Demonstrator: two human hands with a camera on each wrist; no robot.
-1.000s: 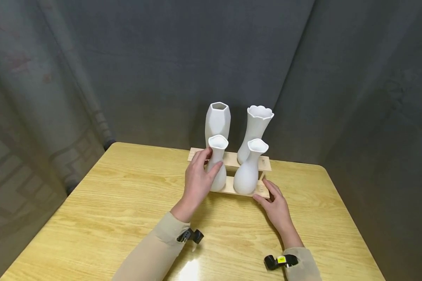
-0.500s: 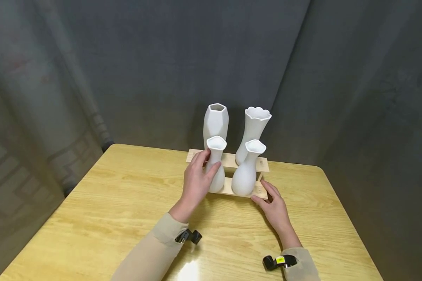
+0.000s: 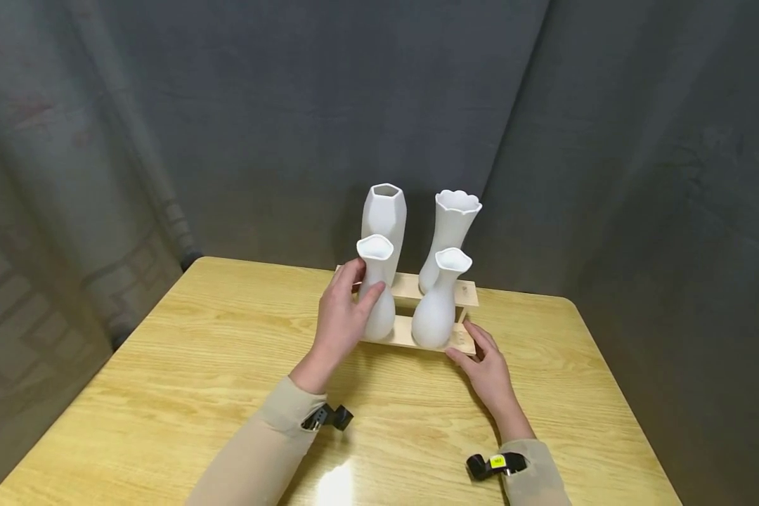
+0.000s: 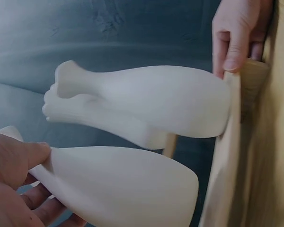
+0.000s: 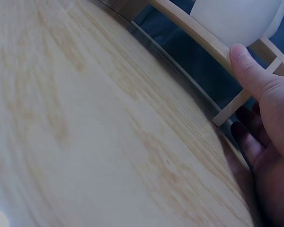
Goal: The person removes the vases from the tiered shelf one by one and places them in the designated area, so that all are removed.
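Note:
My left hand (image 3: pixel 340 313) grips a white vase (image 3: pixel 379 309) with a wavy rim, at the front left of a two-step wooden stand (image 3: pixel 403 330). In the left wrist view a narrow dark gap shows between this vase's base and the lower board. Thumb and fingers lie on either side of its neck. My right hand (image 3: pixel 490 372) holds the right end of the lower board, thumb at the front edge. A second wavy-rimmed vase (image 3: pixel 435 316) stands on that board. Behind, on the upper board, stand a faceted vase (image 3: pixel 382 214) and a scallop-rimmed vase (image 3: pixel 449 228).
The stand sits near the back edge of a wood-grain table (image 3: pixel 228 337). A grey curtain (image 3: pixel 291 140) hangs close behind it and along both sides. Black wrist cameras are strapped on both sleeves.
My left hand has raised the front left vase slightly and shifted it a little left relative to the others. The right hand keeps its hold on the board. The whole view has drifted slightly.

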